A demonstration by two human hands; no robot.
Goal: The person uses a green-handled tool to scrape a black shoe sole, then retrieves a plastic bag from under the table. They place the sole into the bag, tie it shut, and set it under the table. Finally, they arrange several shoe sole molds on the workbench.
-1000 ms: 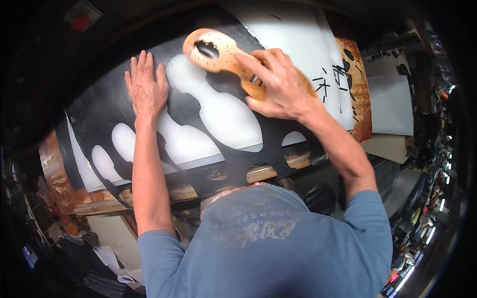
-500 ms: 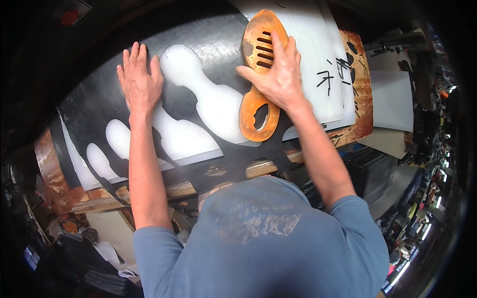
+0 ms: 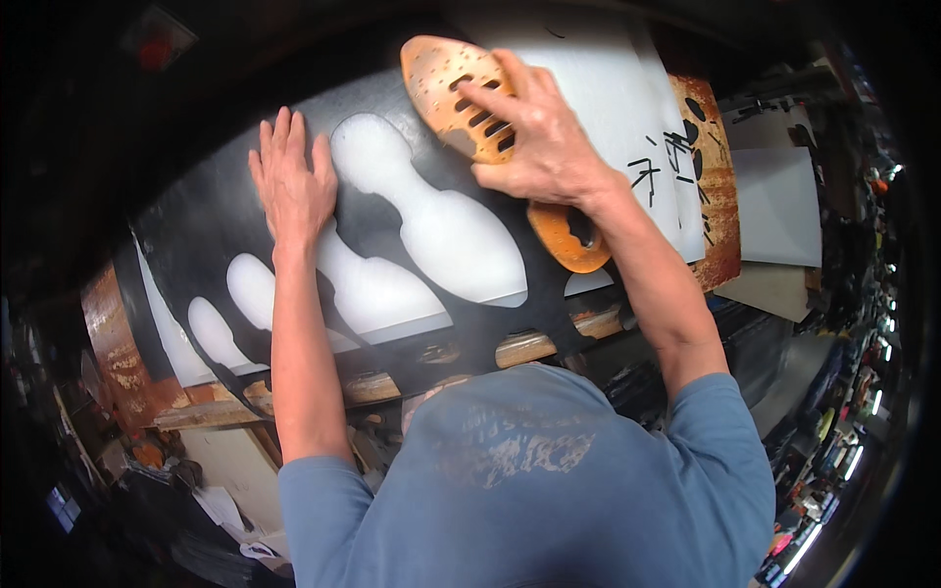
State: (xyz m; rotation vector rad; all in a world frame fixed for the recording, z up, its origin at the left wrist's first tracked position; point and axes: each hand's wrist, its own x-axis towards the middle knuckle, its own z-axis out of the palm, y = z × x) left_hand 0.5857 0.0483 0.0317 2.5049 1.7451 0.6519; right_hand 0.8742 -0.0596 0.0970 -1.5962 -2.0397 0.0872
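Orange slotted wooden form (image 3: 470,108) lies under the right hand (image 3: 544,147), fingers spread flat, pressing it onto the black stencil sheet (image 3: 392,211); left hand (image 3: 292,181) flat, fingers together, beside the white cutouts (image 3: 441,235).

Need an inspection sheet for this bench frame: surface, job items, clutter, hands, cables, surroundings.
Surface: black sheet with white bowling-pin-shaped cutouts, lying over a white sheet on a rusty, worn bench.
Job's things: orange-tan slotted shoe-sole-shaped template, flat on the sheets, one end with a hole near the wrist.
Clutter: paper sheets at right; scraps below the bench edge.
Grippers: left hand flat on the black sheet, fingers spread; right hand pressing on the template.
Cables: nothing seen.
Surroundings: dark, crowded workshop; details too small to tell.
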